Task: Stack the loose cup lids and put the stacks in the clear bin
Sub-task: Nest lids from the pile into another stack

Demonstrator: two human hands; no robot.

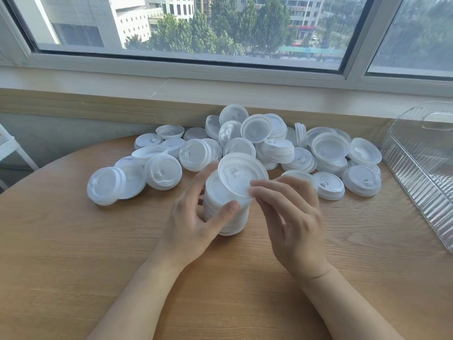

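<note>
Stacking is mid-step: the left hand [196, 217] clamps its grip round the tall stack of white plastic lids [226, 212] on the round wooden desk [73, 241], while the right hand [291, 217] pinches a tilted white lid [241, 175] that likely needs levelling and pressing down.

Bright, even daylight comes through the window [196, 28] at the far side and falls toward the camera. Shadows on the counter [73, 241] are soft and faint, lying under the hands on the near side. The clear bin [421, 153] catches pale glare along its ribbed wall. Straight window frames bow at the edges from the wide lens. Focus is fairly sharp overall, with slight softness toward the corners.
</note>
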